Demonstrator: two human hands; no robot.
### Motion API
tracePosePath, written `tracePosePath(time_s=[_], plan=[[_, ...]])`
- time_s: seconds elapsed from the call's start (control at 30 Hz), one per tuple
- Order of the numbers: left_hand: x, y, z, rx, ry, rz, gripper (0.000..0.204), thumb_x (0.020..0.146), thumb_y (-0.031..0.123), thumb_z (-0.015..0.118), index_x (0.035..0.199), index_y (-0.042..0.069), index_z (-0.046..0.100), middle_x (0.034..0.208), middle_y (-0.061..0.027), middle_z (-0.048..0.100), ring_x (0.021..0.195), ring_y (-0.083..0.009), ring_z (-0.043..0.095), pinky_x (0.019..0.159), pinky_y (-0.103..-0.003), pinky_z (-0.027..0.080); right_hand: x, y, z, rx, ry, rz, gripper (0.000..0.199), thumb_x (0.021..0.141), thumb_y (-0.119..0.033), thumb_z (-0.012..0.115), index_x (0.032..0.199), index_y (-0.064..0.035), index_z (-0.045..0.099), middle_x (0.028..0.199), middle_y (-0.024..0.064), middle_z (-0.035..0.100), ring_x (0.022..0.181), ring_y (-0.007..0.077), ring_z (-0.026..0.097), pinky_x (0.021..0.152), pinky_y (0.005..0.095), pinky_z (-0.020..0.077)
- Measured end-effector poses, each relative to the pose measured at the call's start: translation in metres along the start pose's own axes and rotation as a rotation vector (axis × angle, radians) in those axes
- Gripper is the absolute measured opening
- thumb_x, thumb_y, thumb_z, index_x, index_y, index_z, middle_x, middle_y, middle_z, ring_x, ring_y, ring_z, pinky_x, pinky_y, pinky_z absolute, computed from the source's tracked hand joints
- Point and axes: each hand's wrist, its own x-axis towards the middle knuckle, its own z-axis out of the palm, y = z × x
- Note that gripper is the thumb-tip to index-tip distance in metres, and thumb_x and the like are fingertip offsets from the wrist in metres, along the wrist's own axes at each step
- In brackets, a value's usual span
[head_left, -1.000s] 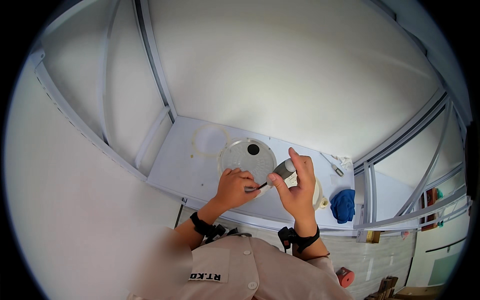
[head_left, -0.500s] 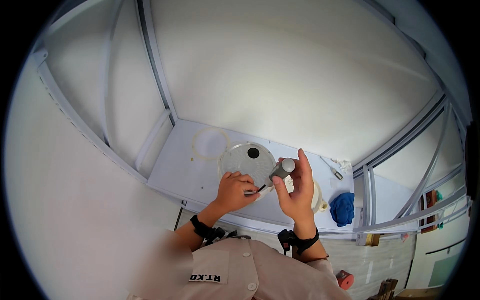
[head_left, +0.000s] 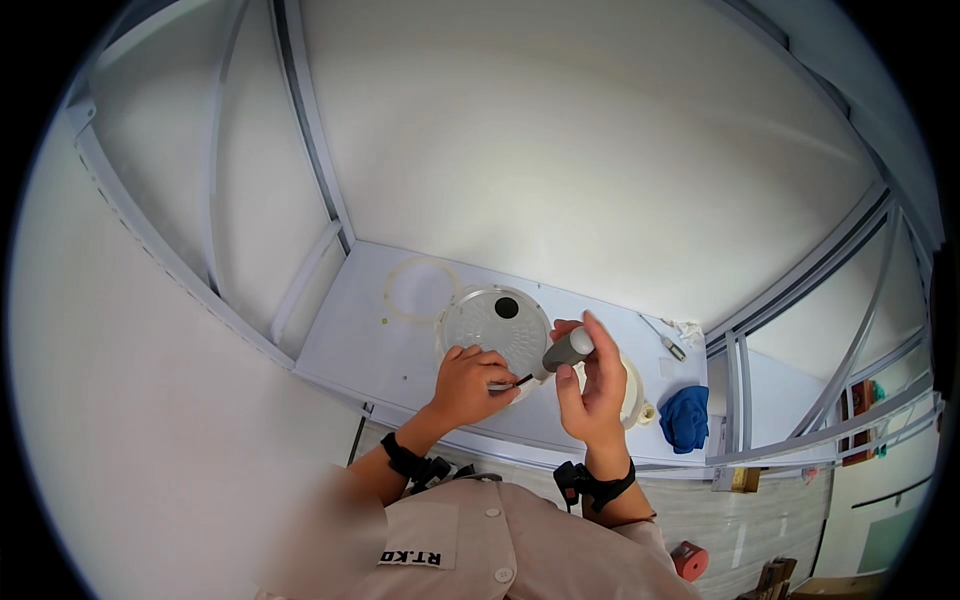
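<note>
In my right hand is a screwdriver with a thick grey handle, held between thumb and fingers. Its dark shaft slants down to the left, toward the near rim of a round silvery disc. A black round patch shows on the disc's far part. My left hand lies at that near rim with its fingers pinched together by the screwdriver's tip. What is between those fingers is too small and hidden to name.
A yellowish ring lies at the table's back left. To the right are a white round piece, a small cream roll, a blue cloth and another screwdriver. Pale metal frame bars border the table.
My right hand has shifted slightly, and its raised fingers have curled in closer around the screwdriver handle. The handle leans a little lower. My left hand stays in place.
</note>
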Motion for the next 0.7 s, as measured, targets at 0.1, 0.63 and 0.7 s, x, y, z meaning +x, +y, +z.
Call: tracePosePath(time_s=[0.1, 0.63, 0.7], plan=[[-0.001, -0.001, 0.001, 0.01, 0.019, 0.008, 0.013, 0.075, 0.029, 0.09, 0.083, 0.021, 0.083, 0.09, 0.0089, 0.073, 0.082, -0.0156, 0.061, 0.08, -0.035, 0.038, 0.011, -0.009, -0.003, -0.19, -0.076, -0.147, 0.061, 0.086, 0.0, 0.079, 0.144, 0.0023, 0.059, 0.121, 0.0196, 0.068, 0.111, 0.0324, 0.069, 0.099, 0.0403, 0.0539], [-0.001, -0.003, 0.007, -0.014, 0.09, 0.022, 0.012, 0.074, 0.028, 0.092, 0.079, 0.02, 0.084, 0.083, 0.0106, 0.074, 0.076, -0.0145, 0.059, 0.077, -0.034, 0.037, 0.007, -0.002, -0.01, -0.161, -0.067, 0.253, 0.095, 0.095, -0.004, 0.077, 0.169, -0.0002, 0.018, 0.121, 0.0204, 0.07, 0.112, 0.0288, 0.072, 0.099, 0.0416, 0.0581], [0.0, -0.002, 0.006, -0.017, 0.079, 0.012, 0.013, 0.073, 0.028, 0.092, 0.079, 0.02, 0.083, 0.083, 0.0103, 0.074, 0.076, -0.0145, 0.06, 0.077, -0.034, 0.037, 0.005, 0.003, -0.011, -0.122, -0.065, 0.229, 0.099, 0.096, -0.005, 0.077, 0.17, -0.0021, 0.011, 0.123, 0.0201, 0.069, 0.111, 0.0288, 0.073, 0.098, 0.0417, 0.0582]])
